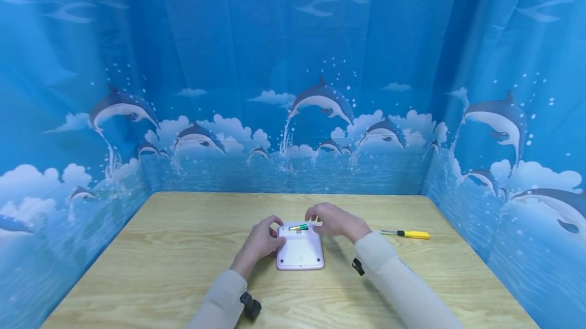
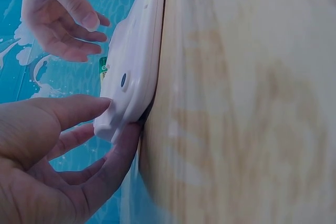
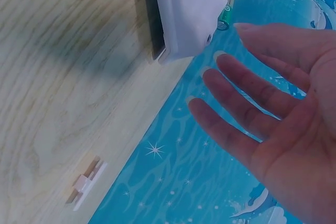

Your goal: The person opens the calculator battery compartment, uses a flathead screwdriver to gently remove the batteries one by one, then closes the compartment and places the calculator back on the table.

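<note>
A flat pale pink device (image 1: 299, 251), shaped like a calculator, lies back side up on the table. My left hand (image 1: 262, 240) grips its left edge, thumb on top and fingers at the underside in the left wrist view. Near its far edge a green and gold battery (image 1: 298, 227) sits slightly tilted at the compartment, its green end (image 3: 224, 18) sticking up above the back. Over the far right corner hovers my right hand (image 1: 335, 219). Its fingers (image 3: 244, 85) are spread and loosely bent, with nothing between them, close to the battery.
A screwdriver (image 1: 414, 235) with a yellow handle lies to the right, behind the right forearm. On the table in the right wrist view is a small pale cover piece (image 3: 86, 183). A blue dolphin curtain (image 1: 293, 166) surrounds the wooden table (image 1: 183, 247).
</note>
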`<state>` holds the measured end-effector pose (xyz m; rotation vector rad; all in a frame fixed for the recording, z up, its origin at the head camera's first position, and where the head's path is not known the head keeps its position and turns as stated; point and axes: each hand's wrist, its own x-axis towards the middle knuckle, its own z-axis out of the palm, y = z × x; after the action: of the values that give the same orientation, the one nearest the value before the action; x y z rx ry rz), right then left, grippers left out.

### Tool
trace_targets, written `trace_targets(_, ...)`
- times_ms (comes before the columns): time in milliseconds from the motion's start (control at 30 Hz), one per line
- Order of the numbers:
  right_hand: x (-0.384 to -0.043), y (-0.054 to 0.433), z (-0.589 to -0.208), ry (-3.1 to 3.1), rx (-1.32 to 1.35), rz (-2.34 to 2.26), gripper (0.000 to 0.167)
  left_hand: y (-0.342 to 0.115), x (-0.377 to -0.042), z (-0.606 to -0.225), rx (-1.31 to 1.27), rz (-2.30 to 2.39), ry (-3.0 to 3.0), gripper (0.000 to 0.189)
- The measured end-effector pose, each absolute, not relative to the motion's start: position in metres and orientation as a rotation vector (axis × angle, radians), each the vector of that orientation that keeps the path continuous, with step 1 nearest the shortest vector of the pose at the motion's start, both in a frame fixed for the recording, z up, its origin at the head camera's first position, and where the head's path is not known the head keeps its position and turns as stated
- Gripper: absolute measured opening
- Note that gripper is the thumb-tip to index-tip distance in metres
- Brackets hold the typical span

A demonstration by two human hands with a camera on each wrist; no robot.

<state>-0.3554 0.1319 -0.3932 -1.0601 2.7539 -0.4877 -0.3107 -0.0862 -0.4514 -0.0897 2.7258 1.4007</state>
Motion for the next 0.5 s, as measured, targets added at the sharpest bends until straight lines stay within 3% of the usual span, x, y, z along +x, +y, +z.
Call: trace_targets(500,-0.359,0.118,-0.397,2.75,-1.071,-0.497,0.029,-0.088,-0.31,-0.449,-0.06,1.373,2.729,0.038)
